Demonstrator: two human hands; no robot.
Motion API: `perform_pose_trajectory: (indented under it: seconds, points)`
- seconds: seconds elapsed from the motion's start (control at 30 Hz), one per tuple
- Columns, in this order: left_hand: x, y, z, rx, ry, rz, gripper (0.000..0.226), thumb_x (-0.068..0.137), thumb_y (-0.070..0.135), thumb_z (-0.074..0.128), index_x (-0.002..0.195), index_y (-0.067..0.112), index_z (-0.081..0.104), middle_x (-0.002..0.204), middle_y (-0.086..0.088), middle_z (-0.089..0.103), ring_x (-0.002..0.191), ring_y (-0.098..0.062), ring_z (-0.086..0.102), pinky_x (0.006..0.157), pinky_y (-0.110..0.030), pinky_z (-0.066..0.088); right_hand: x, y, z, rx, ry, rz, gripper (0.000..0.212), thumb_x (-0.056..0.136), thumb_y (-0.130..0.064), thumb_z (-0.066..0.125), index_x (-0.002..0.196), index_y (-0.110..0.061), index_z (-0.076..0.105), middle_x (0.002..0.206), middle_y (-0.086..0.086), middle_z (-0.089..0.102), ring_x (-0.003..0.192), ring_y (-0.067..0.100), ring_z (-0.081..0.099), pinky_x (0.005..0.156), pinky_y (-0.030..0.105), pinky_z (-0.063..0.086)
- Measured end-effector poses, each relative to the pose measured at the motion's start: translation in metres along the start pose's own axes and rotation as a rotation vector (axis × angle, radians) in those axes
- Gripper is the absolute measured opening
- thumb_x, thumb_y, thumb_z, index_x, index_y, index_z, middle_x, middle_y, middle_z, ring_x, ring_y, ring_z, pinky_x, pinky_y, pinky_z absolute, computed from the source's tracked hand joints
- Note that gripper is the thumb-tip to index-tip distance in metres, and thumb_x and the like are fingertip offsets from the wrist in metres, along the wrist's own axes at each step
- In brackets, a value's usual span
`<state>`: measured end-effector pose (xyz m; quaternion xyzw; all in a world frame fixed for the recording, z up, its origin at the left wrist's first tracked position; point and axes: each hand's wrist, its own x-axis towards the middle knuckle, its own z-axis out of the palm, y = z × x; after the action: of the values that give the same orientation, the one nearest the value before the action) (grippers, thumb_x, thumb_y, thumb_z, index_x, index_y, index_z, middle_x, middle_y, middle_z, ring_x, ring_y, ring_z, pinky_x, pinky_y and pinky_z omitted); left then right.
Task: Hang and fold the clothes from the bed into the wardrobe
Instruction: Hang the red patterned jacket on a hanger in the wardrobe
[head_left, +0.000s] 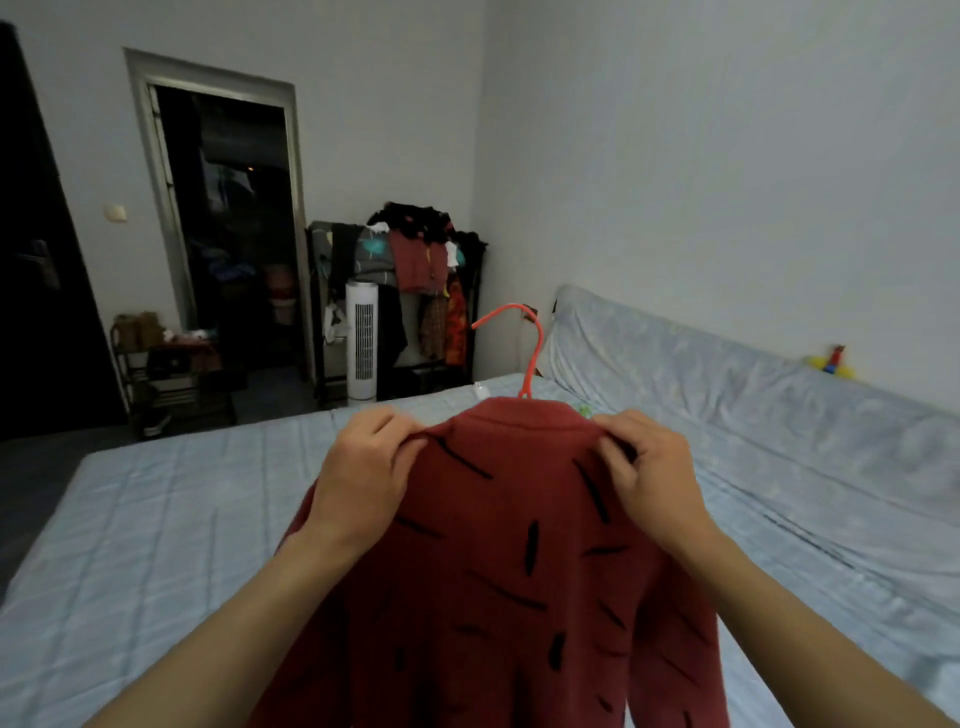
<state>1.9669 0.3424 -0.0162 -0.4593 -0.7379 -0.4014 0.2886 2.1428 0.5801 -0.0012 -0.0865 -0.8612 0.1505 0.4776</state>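
A dark red top with black dashes hangs in front of me over the bed. An orange hanger sits inside it, its hook sticking up out of the neck. My left hand pinches the top's left shoulder. My right hand pinches the right shoulder. The hanger's arms are hidden under the cloth.
A black open clothes rack loaded with garments stands against the far wall, with a white tower fan in front of it. Left of it is a dark doorway, then a low shelf. A rolled quilt lies along the right wall.
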Motion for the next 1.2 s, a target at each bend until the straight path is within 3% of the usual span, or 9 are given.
perform_pose_trajectory:
  seconds: [0.07, 0.27, 0.4, 0.6, 0.77, 0.93, 1.07, 1.2]
  points:
    - [-0.010, -0.001, -0.021, 0.044, -0.018, -0.025, 0.004, 0.087, 0.010, 0.071, 0.091, 0.013, 0.069, 0.087, 0.001, 0.060, 0.081, -0.017, 0.056, 0.076, -0.036, 0.050, 0.000, -0.011, -0.011, 0.000, 0.011, -0.020, 0.019, 0.083, 0.002, 0.067, 0.096, -0.008, 0.075, 0.082, -0.005, 0.064, 0.077, 0.006, 0.059, 0.079, 0.008, 0.041]
    - [-0.036, 0.035, -0.065, 0.032, -0.087, -0.002, 0.015, 0.090, 0.011, 0.067, 0.104, 0.016, 0.067, 0.097, 0.011, 0.056, 0.089, -0.009, 0.057, 0.082, -0.024, 0.047, -0.008, -0.048, -0.030, 0.026, 0.014, -0.090, 0.020, 0.080, 0.006, 0.072, 0.093, -0.009, 0.076, 0.078, 0.000, 0.066, 0.072, 0.016, 0.062, 0.072, 0.021, 0.044]
    - [-0.047, 0.073, -0.088, 0.032, -0.039, 0.024, 0.015, 0.093, 0.016, 0.065, 0.108, 0.015, 0.066, 0.100, 0.007, 0.061, 0.091, -0.007, 0.059, 0.084, -0.023, 0.049, -0.022, -0.070, -0.047, 0.119, 0.037, -0.120, 0.018, 0.080, 0.005, 0.071, 0.093, -0.008, 0.076, 0.083, -0.006, 0.067, 0.078, 0.006, 0.061, 0.079, 0.009, 0.042]
    - [-0.075, 0.127, -0.122, 0.182, 0.066, 0.005, 0.012, 0.092, 0.013, 0.065, 0.103, 0.016, 0.065, 0.096, 0.008, 0.057, 0.085, -0.005, 0.056, 0.080, -0.017, 0.046, -0.052, -0.096, -0.079, 0.262, -0.029, -0.123, 0.018, 0.082, 0.002, 0.072, 0.095, -0.010, 0.076, 0.087, -0.001, 0.071, 0.082, 0.009, 0.063, 0.082, 0.003, 0.039]
    - [-0.114, 0.168, -0.170, 0.372, 0.152, -0.010, 0.008, 0.097, 0.010, 0.058, 0.104, 0.010, 0.063, 0.098, 0.001, 0.055, 0.086, -0.013, 0.055, 0.082, -0.021, 0.045, -0.077, -0.126, -0.090, 0.366, -0.153, -0.206, 0.013, 0.085, -0.006, 0.072, 0.095, -0.013, 0.073, 0.089, -0.004, 0.069, 0.083, 0.013, 0.063, 0.080, 0.027, 0.048]
    - [-0.165, 0.205, -0.255, 0.596, 0.189, -0.046, 0.015, 0.098, 0.016, 0.052, 0.103, 0.007, 0.062, 0.095, -0.004, 0.056, 0.085, -0.023, 0.056, 0.079, -0.036, 0.048, -0.093, -0.195, -0.088, 0.486, -0.256, -0.349, 0.010, 0.083, -0.011, 0.075, 0.090, -0.016, 0.069, 0.082, -0.003, 0.066, 0.076, 0.012, 0.060, 0.072, 0.029, 0.048]
    - [-0.206, 0.230, -0.330, 0.758, 0.254, -0.108, 0.012, 0.096, 0.013, 0.056, 0.103, 0.007, 0.063, 0.094, -0.003, 0.057, 0.085, -0.022, 0.056, 0.079, -0.032, 0.047, -0.109, -0.268, -0.083, 0.635, -0.270, -0.426, 0.019, 0.082, -0.011, 0.074, 0.091, -0.022, 0.061, 0.083, -0.008, 0.055, 0.077, 0.003, 0.053, 0.070, 0.010, 0.038]
    - [-0.246, 0.246, -0.395, 0.876, 0.306, -0.172, 0.011, 0.090, 0.007, 0.063, 0.101, 0.008, 0.061, 0.091, -0.004, 0.056, 0.083, -0.024, 0.056, 0.077, -0.029, 0.044, -0.127, -0.340, -0.082, 0.692, -0.265, -0.473, 0.024, 0.083, -0.012, 0.072, 0.088, -0.025, 0.053, 0.083, -0.011, 0.048, 0.076, 0.006, 0.050, 0.065, 0.016, 0.040]
